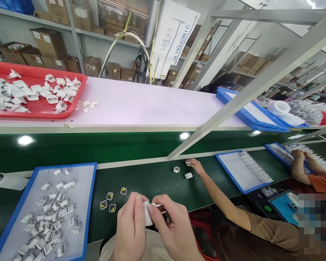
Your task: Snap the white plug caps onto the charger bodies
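Observation:
A white plug-in charger [147,215] is pinched between my two hands, low in the middle of the view. My left hand [130,223] grips its body from the left, thumb and fingers pressed together. On the other side my right hand [174,223] closes on the end where the pins stick out to the right. Fingers cover much of the charger. Just beyond my left hand, several open charger pieces [110,196] with dark and yellow insides lie on the green bench [152,177]. To the left, a blue-rimmed tray [90,203] holds a heap of white two-pin chargers [50,223].
A red tray [83,85] of white housings and small pale discs [86,110] sit on the upper shelf. A co-worker's hand [195,165] touches a small part near two pieces at right. Another blue-rimmed tray [228,170] lies beyond. A metal post [195,139] slants across.

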A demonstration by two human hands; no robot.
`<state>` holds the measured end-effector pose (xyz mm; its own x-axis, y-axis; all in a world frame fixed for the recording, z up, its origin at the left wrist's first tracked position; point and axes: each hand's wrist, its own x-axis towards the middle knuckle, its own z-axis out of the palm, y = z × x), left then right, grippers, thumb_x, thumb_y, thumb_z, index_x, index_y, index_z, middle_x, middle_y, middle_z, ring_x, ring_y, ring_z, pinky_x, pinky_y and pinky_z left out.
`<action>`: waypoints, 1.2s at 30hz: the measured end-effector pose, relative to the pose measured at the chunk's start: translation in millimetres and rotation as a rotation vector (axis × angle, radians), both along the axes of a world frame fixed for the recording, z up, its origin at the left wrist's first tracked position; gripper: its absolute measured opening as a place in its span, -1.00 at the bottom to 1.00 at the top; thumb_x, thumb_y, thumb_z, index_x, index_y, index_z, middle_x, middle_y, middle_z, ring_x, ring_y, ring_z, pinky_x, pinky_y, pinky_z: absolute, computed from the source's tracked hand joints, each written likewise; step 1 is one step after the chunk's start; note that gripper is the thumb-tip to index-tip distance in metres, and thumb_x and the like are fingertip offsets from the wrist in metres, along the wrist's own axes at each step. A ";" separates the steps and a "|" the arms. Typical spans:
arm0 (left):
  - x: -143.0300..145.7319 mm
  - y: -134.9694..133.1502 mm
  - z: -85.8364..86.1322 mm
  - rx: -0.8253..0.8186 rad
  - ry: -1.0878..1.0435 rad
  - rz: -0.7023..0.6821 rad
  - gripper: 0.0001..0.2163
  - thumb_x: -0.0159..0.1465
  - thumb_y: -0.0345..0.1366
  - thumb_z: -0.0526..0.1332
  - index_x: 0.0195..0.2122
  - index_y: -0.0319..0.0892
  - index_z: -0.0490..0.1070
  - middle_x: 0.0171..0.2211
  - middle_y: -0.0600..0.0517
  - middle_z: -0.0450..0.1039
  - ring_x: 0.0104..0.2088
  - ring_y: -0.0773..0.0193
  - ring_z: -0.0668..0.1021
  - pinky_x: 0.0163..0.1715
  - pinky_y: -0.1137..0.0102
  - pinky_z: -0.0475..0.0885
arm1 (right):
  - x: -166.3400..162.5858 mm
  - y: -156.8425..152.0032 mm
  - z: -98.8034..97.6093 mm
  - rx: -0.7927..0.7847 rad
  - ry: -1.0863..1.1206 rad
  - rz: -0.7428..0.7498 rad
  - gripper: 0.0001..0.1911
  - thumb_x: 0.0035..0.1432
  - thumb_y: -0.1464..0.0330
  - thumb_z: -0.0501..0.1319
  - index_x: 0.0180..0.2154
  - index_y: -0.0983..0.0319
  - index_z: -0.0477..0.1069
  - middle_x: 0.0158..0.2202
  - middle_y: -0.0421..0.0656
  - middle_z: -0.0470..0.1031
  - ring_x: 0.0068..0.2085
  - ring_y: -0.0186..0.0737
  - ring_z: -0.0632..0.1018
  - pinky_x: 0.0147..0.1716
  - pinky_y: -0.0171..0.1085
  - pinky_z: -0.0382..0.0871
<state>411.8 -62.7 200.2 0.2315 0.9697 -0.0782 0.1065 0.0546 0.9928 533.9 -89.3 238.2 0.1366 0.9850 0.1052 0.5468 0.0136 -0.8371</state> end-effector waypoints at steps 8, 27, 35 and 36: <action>22.5 -9.9 2.8 0.004 0.093 0.137 -0.61 0.53 -0.07 -0.12 -0.33 -0.09 0.36 -0.42 0.05 0.44 -0.44 0.27 0.50 -0.36 0.41 0.37 | 14.3 2.4 -19.6 0.170 -0.076 -0.010 -0.80 0.36 0.36 0.15 -0.38 0.17 0.31 -0.60 -0.36 0.22 -0.61 -0.42 0.24 -0.64 -0.40 0.09; 210.2 -7.1 -164.1 -0.478 0.265 -0.274 -0.34 0.36 0.30 -0.17 0.11 -0.16 0.30 -0.01 -0.20 0.50 -0.09 0.01 0.59 -0.17 0.24 0.53 | 239.4 -17.8 -227.9 -0.265 0.138 -0.147 -0.54 0.44 0.05 0.08 -0.42 0.21 0.35 -0.63 -0.35 0.33 -0.57 -0.37 0.44 -0.53 -0.39 0.30; 209.2 -33.9 -216.1 -0.717 0.336 -0.193 -0.20 0.22 0.40 -0.07 0.11 -0.23 0.35 0.20 -0.34 0.39 0.20 -0.15 0.50 0.14 0.11 0.47 | 398.7 -41.3 -320.2 -0.438 -0.281 -0.311 -0.70 0.42 0.16 0.22 -0.21 0.28 0.46 -0.32 -0.21 0.50 -0.35 -0.30 0.53 -0.29 -0.24 0.50; 201.5 -39.0 -218.8 -0.754 0.348 -0.171 -0.18 0.18 0.43 -0.06 0.08 -0.25 0.38 0.16 -0.36 0.43 0.16 -0.18 0.54 0.10 0.10 0.50 | 408.4 -42.1 -322.6 -0.454 -0.321 -0.280 -0.72 0.41 0.17 0.23 -0.20 0.28 0.47 -0.30 -0.21 0.51 -0.34 -0.30 0.54 -0.28 -0.23 0.51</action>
